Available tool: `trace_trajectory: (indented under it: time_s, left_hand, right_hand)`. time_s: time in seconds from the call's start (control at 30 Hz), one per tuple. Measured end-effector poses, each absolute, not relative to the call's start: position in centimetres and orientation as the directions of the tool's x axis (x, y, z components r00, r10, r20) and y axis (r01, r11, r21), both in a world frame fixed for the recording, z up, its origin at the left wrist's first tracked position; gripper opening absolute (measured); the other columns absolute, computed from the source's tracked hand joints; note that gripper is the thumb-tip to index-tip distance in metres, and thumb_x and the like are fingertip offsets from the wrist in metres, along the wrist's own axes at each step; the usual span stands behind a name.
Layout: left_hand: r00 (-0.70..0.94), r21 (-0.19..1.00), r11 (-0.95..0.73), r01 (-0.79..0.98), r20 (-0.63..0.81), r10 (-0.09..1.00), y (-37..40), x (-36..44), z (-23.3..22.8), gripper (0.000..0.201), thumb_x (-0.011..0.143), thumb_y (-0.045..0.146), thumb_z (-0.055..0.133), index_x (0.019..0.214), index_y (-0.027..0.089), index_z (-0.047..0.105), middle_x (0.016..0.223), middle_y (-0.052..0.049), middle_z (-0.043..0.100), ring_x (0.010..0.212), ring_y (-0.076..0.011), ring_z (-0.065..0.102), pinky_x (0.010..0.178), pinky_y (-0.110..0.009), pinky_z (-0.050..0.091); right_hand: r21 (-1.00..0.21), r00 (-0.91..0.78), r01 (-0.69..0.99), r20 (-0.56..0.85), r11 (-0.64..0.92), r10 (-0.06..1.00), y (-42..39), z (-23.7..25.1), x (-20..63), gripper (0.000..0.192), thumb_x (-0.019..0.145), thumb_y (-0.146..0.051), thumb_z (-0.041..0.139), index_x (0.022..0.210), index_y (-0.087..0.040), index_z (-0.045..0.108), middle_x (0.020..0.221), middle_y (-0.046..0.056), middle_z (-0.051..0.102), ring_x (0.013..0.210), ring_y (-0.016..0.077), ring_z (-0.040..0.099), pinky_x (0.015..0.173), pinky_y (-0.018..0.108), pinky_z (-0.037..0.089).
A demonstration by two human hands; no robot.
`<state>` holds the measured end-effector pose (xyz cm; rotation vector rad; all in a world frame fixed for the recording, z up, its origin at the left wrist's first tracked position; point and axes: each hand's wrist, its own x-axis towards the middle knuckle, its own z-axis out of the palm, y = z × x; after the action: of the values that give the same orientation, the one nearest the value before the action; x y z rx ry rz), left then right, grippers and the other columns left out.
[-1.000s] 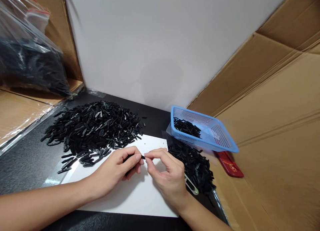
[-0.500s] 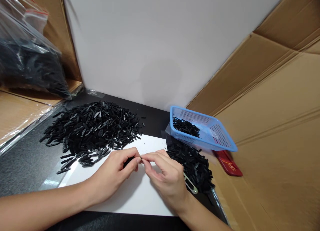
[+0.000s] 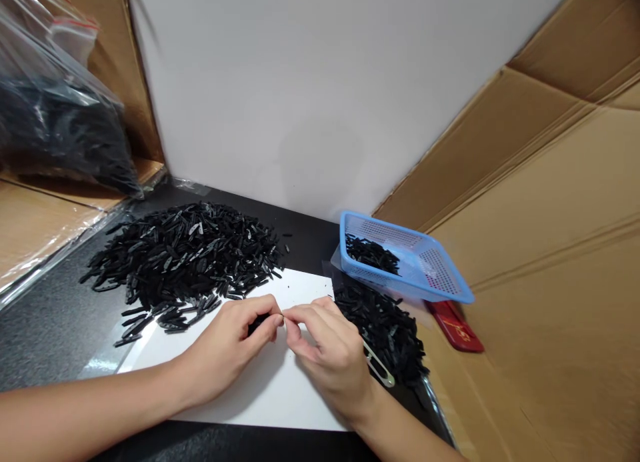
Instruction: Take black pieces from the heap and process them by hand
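Left hand (image 3: 235, 345) and right hand (image 3: 327, 349): each grip pinches one small black plastic piece (image 3: 260, 323) over white paper sheet (image 3: 260, 389). Red flat case (image 3: 454, 326): gold writing unreadable.

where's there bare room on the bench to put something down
Bare white sheet lies just near of both hands. Bare black tabletop lies left of the big pile of black parts. It is crowded to the right: a smaller black pile, the blue basket and a red item sit close together.

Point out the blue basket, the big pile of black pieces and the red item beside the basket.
blue basket (image 3: 453, 282): head view, near rim.
big pile of black pieces (image 3: 185, 259): head view, middle.
red item (image 3: 457, 329): head view, top face.
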<state>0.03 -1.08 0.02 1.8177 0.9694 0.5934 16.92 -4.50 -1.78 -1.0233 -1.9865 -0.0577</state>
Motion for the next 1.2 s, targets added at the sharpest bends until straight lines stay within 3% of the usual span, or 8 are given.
trace_trajectory:
  time_s: [0.07, 0.23, 0.3, 0.43, 0.57, 0.73, 0.93, 1.2]
  left_hand:
    - [0.573, 0.937, -0.159, 0.312, -0.052, 0.818, -1.0, 0.1, 0.0, 0.033, 0.092, 0.039, 0.047, 0.065, 0.019, 0.050, 0.057, 0.006, 0.044, 0.057, -0.0117, 0.039, 0.055, -0.024, 0.029]
    - [0.605, 0.982, 0.104, 0.156, -0.178, 0.776, -1.0, 0.0, -0.1, 0.035, 0.089, 0.048, 0.052, 0.070, 0.019, 0.054, 0.055, 0.006, 0.044, 0.052, -0.0104, 0.035, 0.049, -0.023, 0.025]
    - [0.609, 0.975, 0.190, 0.115, -0.221, 0.762, -0.9, 0.0, -0.3, 0.035, 0.088, 0.049, 0.054, 0.071, 0.019, 0.056, 0.054, 0.006, 0.045, 0.051, -0.0099, 0.034, 0.047, -0.023, 0.023]
    - [0.597, 0.945, 0.320, 0.068, -0.295, 0.746, -0.9, 0.0, -0.1, 0.033, 0.087, 0.048, 0.057, 0.073, 0.018, 0.057, 0.059, 0.004, 0.051, 0.051, -0.0090, 0.034, 0.047, -0.022, 0.019]
    - [0.579, 0.913, 0.408, 0.014, -0.340, 0.741, -0.9, 0.1, 0.3, 0.030, 0.087, 0.045, 0.057, 0.073, 0.018, 0.057, 0.052, 0.005, 0.046, 0.050, -0.0089, 0.029, 0.047, -0.023, 0.015]
    - [0.592, 0.880, 0.472, -0.047, -0.356, 0.723, -0.9, 0.2, 0.3, 0.027, 0.088, 0.039, 0.057, 0.072, 0.017, 0.057, 0.057, 0.003, 0.053, 0.049, -0.0082, 0.030, 0.049, -0.023, 0.014]
    - [0.596, 0.843, 0.534, -0.061, -0.398, 0.697, -1.0, 0.3, 0.1, 0.030, 0.087, 0.044, 0.059, 0.078, 0.016, 0.061, 0.065, 0.001, 0.058, 0.053, -0.0083, 0.035, 0.049, -0.022, 0.017]
    - [0.630, 0.848, 0.518, -0.114, -0.341, 0.697, -0.7, 0.2, -0.1, 0.019, 0.083, 0.026, 0.068, 0.099, 0.019, 0.061, 0.078, 0.002, 0.063, 0.067, -0.0099, 0.044, 0.065, -0.022, 0.033]
  right_hand:
    - [-0.347, -0.234, 0.702, 0.712, 0.622, 0.662, -4.5, -1.8, 16.7, 0.018, 0.085, -0.002, 0.056, 0.076, -0.016, 0.062, 0.063, 0.003, 0.066, 0.058, 0.0161, 0.058, 0.063, 0.031, 0.046]
    - [-0.780, 0.099, 0.524, 0.456, 0.343, 0.885, -3.9, -2.3, 17.3, 0.010, 0.083, -0.012, 0.058, 0.077, -0.019, 0.059, 0.069, 0.001, 0.065, 0.063, 0.0157, 0.061, 0.058, 0.026, 0.046]
    - [-0.860, 0.153, 0.430, 0.369, 0.274, 0.917, -3.5, -2.7, 17.9, 0.016, 0.091, -0.021, 0.051, 0.076, -0.021, 0.055, 0.067, -0.001, 0.060, 0.061, 0.0147, 0.058, 0.055, 0.025, 0.043]
    - [-0.869, 0.113, 0.423, 0.331, 0.256, 0.937, -3.0, -3.0, 18.9, 0.021, 0.098, -0.025, 0.042, 0.079, -0.022, 0.051, 0.061, -0.005, 0.050, 0.048, 0.0119, 0.046, 0.050, 0.025, 0.038]
    - [-0.704, -0.019, 0.530, 0.548, 0.473, 0.837, -3.3, -2.4, 19.2, 0.016, 0.093, -0.011, 0.046, 0.093, -0.021, 0.058, 0.084, 0.002, 0.063, 0.071, 0.0165, 0.060, 0.068, 0.032, 0.045]
    - [-0.569, -0.217, 0.505, 0.645, 0.649, 0.733, -3.7, -1.8, 18.7, 0.021, 0.089, -0.012, 0.063, 0.109, -0.019, 0.065, 0.084, 0.003, 0.072, 0.078, 0.0192, 0.065, 0.079, 0.037, 0.042]
    - [-0.737, -0.034, 0.382, 0.592, 0.558, 0.805, -4.1, -2.2, 18.2, 0.013, 0.085, -0.009, 0.069, 0.088, -0.021, 0.074, 0.077, 0.002, 0.076, 0.068, 0.0176, 0.066, 0.072, 0.034, 0.044]
    - [-0.909, 0.165, 0.205, 0.398, 0.363, 0.902, -4.1, -2.3, 18.6, 0.006, 0.081, -0.027, 0.075, 0.076, -0.023, 0.078, 0.071, 0.002, 0.073, 0.069, 0.0204, 0.062, 0.065, 0.032, 0.045]
